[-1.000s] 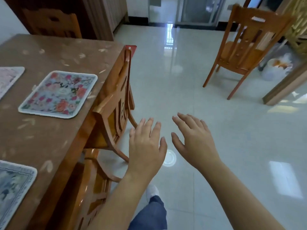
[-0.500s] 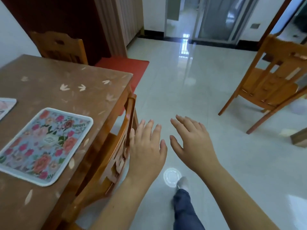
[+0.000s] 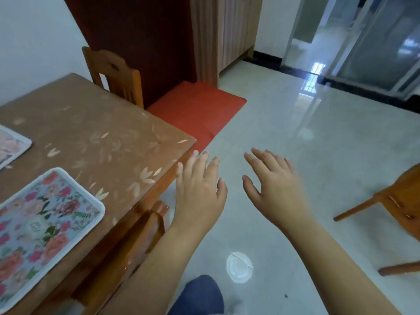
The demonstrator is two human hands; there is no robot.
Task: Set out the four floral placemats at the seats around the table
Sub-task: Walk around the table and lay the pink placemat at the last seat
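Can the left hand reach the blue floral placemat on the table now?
Probably yes: the empty left hand hovers by the corner of the brown table, and only bare tabletop separates it from the blue floral placemat.

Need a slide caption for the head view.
Empty left hand and right hand hover open beside the brown leaf-patterned table bearing a white-edged floral placemat.

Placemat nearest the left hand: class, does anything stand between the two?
Only the top of a chair back, pushed against the table edge, lies between the open left hand and the placemat. Past it is bare tabletop.
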